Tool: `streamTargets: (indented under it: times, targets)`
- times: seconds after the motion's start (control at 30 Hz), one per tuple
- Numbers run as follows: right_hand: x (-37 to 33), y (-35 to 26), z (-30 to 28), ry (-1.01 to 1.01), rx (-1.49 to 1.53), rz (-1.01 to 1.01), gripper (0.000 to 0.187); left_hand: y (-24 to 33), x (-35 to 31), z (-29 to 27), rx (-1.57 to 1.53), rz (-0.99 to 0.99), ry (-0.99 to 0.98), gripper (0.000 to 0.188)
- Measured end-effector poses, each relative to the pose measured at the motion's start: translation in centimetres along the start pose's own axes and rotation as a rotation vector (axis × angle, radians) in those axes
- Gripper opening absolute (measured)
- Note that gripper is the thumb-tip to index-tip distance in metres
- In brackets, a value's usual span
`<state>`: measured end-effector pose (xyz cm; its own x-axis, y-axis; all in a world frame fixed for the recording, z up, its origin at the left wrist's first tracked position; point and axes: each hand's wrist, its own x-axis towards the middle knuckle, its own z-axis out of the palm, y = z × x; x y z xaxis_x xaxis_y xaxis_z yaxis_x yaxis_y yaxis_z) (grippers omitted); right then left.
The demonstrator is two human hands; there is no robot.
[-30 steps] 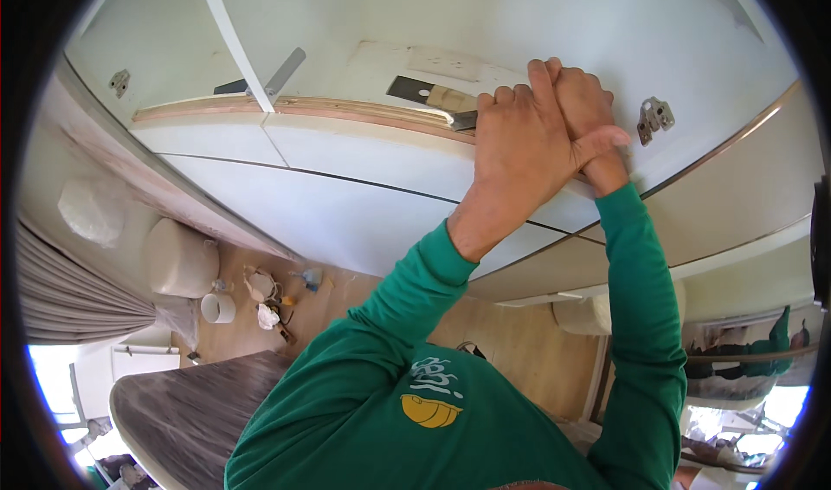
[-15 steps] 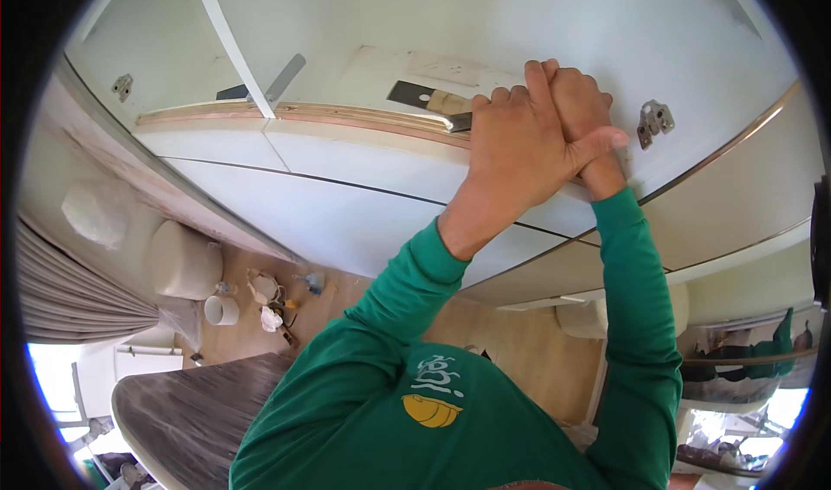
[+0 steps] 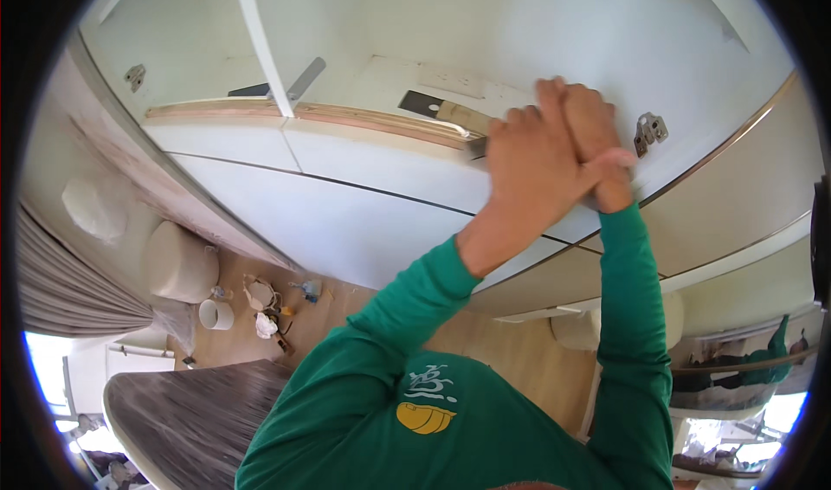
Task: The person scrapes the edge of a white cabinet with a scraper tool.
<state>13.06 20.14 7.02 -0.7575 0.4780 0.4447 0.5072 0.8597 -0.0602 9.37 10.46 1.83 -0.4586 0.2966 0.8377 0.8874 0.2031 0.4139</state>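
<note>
My left hand (image 3: 530, 165) is closed and crossed over my right hand (image 3: 590, 122) at the front edge of an open white cabinet (image 3: 363, 165). Its thumb stretches across the right wrist. The right hand's fingers are curled, and what they wrap round is mostly hidden. From under the left palm pokes the dark flat blade of a scraper (image 3: 476, 149), close to the cabinet's bare wood edge (image 3: 381, 125). Just behind lies a putty knife (image 3: 421, 103) with a dark, holed end and a tan middle. Farther left, a grey-bladed putty knife (image 3: 307, 80) leans by the upright divider (image 3: 260, 40).
Metal hinges (image 3: 649, 133) project from the cabinet's right wall, and another hinge (image 3: 134, 77) is at the left. Below left, a white bucket (image 3: 216, 314) stands on the wood floor among scattered tools (image 3: 270, 312). A plastic-wrapped brown surface (image 3: 195, 416) is near me.
Both hands, still crossed, have moved slightly right and toward me. The scraper's blade has come down from the wood edge to the front face. The whole view has shifted a little.
</note>
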Motion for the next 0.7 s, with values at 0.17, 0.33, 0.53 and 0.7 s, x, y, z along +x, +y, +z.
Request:
streamTargets:
  times: [0.17,0.33,0.53,0.7]
  targets:
    - [-0.9,0.7,-0.1,0.012,-0.013,0.026,0.033,-0.4,1.3,-1.2,-0.061,-0.051,-0.237,0.122]
    - [-0.7,0.6,0.3,0.030,0.011,0.035,0.033,-0.9,0.8,-0.4,-0.131,-0.036,-0.260,0.125]
    - [-0.1,-0.5,0.3,-0.067,-0.029,0.051,0.035,-2.4,1.2,-1.0,-0.182,-0.002,-0.257,0.127]
    - [-0.3,0.1,1.2,-0.065,-0.106,0.039,0.032,-3.0,0.7,-1.8,-0.202,0.037,-0.302,0.126]
